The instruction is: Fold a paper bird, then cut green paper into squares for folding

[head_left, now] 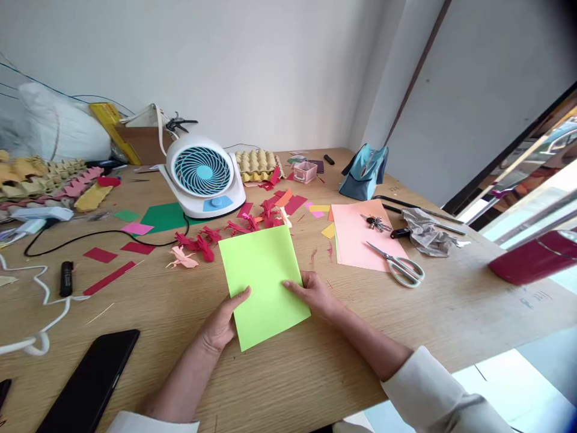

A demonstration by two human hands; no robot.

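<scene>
A sheet of lime-green paper (pixel 265 282) is held between my two hands above the wooden table. My left hand (pixel 224 322) grips its lower left edge, thumb on top and fingers underneath. On the right edge, my right hand (pixel 315 293) pinches the sheet the same way, its fingers hidden behind the paper. Just past the sheet's far edge lie several red folded-paper pieces (pixel 202 243) and a pale pink one (pixel 183 257). To the right, white-handled scissors (pixel 403 269) rest partly on a stack of pink paper (pixel 349 240), with a bunch of keys (pixel 376 224) near them.
A white and blue fan (pixel 202 174) stands at the back, beside egg cartons (pixel 259 163). Red paper strips (pixel 108 278) and a black phone (pixel 92 379) lie left. At right are a blue bag (pixel 363 174), crumpled plastic (pixel 426 231) and a red bottle (pixel 532 258).
</scene>
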